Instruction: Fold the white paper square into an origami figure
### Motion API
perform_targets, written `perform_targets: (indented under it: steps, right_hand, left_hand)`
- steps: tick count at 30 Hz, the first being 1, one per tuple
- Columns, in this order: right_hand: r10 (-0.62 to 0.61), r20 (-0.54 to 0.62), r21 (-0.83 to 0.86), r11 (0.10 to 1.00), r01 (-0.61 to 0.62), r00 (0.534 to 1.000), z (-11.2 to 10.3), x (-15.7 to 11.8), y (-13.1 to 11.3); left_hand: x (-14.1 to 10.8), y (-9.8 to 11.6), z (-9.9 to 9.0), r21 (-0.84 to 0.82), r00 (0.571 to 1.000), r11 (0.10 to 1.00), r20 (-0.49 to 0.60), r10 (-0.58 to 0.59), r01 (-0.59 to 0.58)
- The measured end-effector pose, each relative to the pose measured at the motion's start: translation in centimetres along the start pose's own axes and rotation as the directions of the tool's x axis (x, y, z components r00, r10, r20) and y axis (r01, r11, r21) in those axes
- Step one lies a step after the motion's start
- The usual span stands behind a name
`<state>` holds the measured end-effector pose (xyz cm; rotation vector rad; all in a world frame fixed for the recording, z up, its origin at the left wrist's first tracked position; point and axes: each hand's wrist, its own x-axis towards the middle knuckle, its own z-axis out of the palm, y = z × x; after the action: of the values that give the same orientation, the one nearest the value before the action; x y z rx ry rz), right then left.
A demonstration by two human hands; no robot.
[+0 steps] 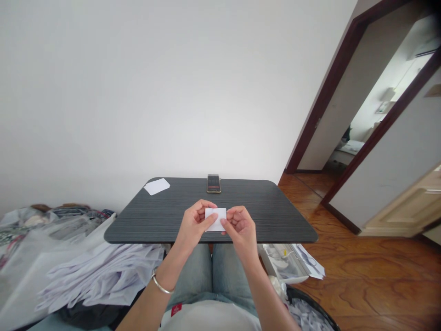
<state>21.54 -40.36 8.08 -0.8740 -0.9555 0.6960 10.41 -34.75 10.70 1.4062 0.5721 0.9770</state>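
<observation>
A small white piece of paper point(216, 222), about square and perhaps folded, is held up over the near part of the dark table. My left hand point(198, 220) pinches its left side, thumb on the near face and fingers curled behind. On its right side my right hand point(240, 224) grips the same paper, with the thumb pressed on the lower right corner. The fingertips behind the paper are partly hidden. A silver bangle point(159, 284) circles my left wrist.
The dark table point(138, 225) bears white sheets point(157, 186) at the far left and a phone point(213, 183) at the back. White cloth point(103, 276) lies left. A white box point(285, 264) and a dark bin point(310, 312) of scraps stand right. A wall point(172, 92) rises behind.
</observation>
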Motion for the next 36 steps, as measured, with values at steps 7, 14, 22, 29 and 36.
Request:
perform_targets:
  steps: [7, 14, 22, 29, 36]
  right_hand:
    - [-0.026, -0.047, -0.031, 0.999, 0.025, 0.999, -0.3, 0.2, 0.1]
    - [0.108, 0.072, 0.037, 0.993, -0.111, 0.992, -0.5, 0.4, 0.2]
    - [0.149, 0.068, -0.01, 0.989, -0.149, 0.986, -0.5, 0.4, 0.0]
    - [0.134, 0.08, -0.007, 0.991, -0.134, 0.988, -0.5, 0.5, 0.3]
    - [0.004, 0.099, -0.015, 1.0, -0.003, 0.995, -1.5, 0.8, 0.1]
  left_hand:
    - [-0.2, 0.4, -0.4, 0.073, 0.999, 0.996, -0.006, 0.045, -0.045]
    - [-0.4, 0.4, 0.0, 0.113, 0.986, 0.987, -0.108, 0.127, -0.115]
    - [-0.5, -0.4, 0.4, 0.096, 0.984, 0.989, -0.132, 0.122, -0.11]
    - [-0.4, -0.6, 0.3, 0.095, 0.989, 0.989, -0.078, 0.124, -0.116]
    - [-0.3, -0.1, 0.1, 0.113, 0.994, 0.989, -0.033, 0.105, -0.1]
